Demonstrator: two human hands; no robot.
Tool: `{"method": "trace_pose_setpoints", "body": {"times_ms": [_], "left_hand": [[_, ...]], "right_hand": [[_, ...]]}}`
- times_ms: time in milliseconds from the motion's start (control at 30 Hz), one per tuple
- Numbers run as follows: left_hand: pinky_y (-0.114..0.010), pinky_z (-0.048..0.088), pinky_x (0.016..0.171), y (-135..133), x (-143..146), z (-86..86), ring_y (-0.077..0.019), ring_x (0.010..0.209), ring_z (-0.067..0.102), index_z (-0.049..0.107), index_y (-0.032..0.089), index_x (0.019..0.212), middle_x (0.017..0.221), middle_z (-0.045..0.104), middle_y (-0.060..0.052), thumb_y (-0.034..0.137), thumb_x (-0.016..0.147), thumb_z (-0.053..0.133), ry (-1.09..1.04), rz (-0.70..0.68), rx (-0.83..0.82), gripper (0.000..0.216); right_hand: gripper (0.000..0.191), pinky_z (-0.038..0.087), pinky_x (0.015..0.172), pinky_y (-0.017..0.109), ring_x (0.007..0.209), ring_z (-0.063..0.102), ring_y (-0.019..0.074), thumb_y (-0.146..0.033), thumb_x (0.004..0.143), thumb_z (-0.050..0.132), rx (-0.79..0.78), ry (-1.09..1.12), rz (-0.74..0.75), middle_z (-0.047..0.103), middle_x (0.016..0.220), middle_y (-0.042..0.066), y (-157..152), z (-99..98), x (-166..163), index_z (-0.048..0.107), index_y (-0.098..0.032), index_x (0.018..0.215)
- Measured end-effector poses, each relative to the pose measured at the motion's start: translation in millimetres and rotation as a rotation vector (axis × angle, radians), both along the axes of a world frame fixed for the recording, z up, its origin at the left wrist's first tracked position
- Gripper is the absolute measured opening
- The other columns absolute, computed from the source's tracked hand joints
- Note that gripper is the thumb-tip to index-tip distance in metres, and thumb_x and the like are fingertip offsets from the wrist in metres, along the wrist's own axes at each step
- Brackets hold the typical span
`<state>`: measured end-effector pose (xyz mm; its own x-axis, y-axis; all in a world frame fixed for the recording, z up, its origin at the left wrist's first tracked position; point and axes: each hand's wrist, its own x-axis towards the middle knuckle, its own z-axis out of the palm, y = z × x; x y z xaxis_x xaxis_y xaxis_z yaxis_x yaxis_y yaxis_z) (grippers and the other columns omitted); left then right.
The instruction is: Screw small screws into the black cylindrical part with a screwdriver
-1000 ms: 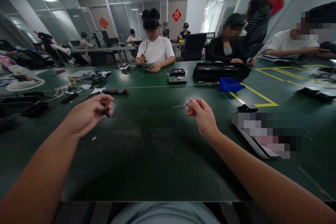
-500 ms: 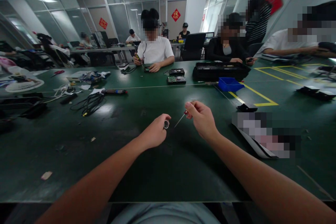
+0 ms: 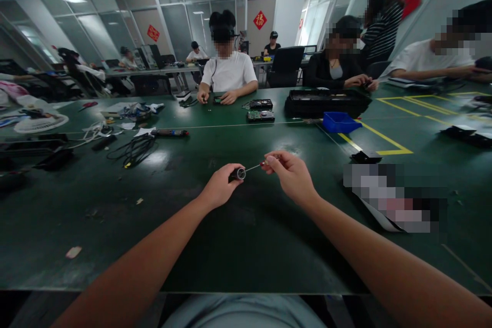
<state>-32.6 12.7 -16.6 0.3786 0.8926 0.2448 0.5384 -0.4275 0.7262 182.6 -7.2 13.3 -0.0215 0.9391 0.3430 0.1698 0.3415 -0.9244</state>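
Observation:
Above the green table [image 3: 246, 261], my left hand [image 3: 220, 187] is closed around a small dark cylinder [image 3: 237, 174]. Its pale ring-shaped end faces right; the rest of it is mostly hidden by my fingers, so its kind is unclear. My right hand [image 3: 294, 177] grips a screwdriver [image 3: 253, 167] by its reddish handle, between thumb and fingers. The thin metal shaft points left, and its tip is at the ringed end of the cylinder. Whether the tip is inside or only touching, I cannot tell.
A corded tool [image 3: 169, 133] with coiled black cable lies left. Ahead are circuit-board devices [image 3: 260, 116], a long black casing [image 3: 326, 103] and a blue bin [image 3: 340, 122]. A blurred flat item [image 3: 388, 200] lies right. Across the table, a person [image 3: 230, 72] handles a small device.
My left hand has turned and risen slightly, showing more of the cylinder. The screwdriver has swung closer to level, and its tip has come to the cylinder's end.

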Motion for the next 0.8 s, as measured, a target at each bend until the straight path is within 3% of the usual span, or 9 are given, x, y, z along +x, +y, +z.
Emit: {"method": "trace_pose_setpoints", "body": {"times_ms": [600,800], "left_hand": [[-0.042,0.04,0.109,1.0,-2.8,-1.4,-0.0223,0.121,0.056,0.06,0.028,0.128,0.129,0.063,-0.002,0.023,0.088,0.064,-0.006,-0.024,0.006,0.04],[-0.042,0.041,0.108,-0.4,-3.7,0.7,-0.0221,0.12,0.056,0.06,0.028,0.128,0.128,0.064,-0.002,0.024,0.089,0.064,0.01,-0.027,0.017,0.04]], "right_hand": [[0.026,0.054,0.072,0.036,0.076,0.069,0.0189,-0.042,0.091,0.057,0.007,-0.053,-0.078,0.074,0.085,0.007,-0.5,1.8,0.5,0.065,-0.019,0.096],[0.036,0.045,0.058,0.03,0.056,0.059,0.0151,-0.053,0.086,0.063,0.009,-0.264,-0.213,0.068,0.062,0.002,-4.7,8.0,4.1,0.062,-0.02,0.069]]}}
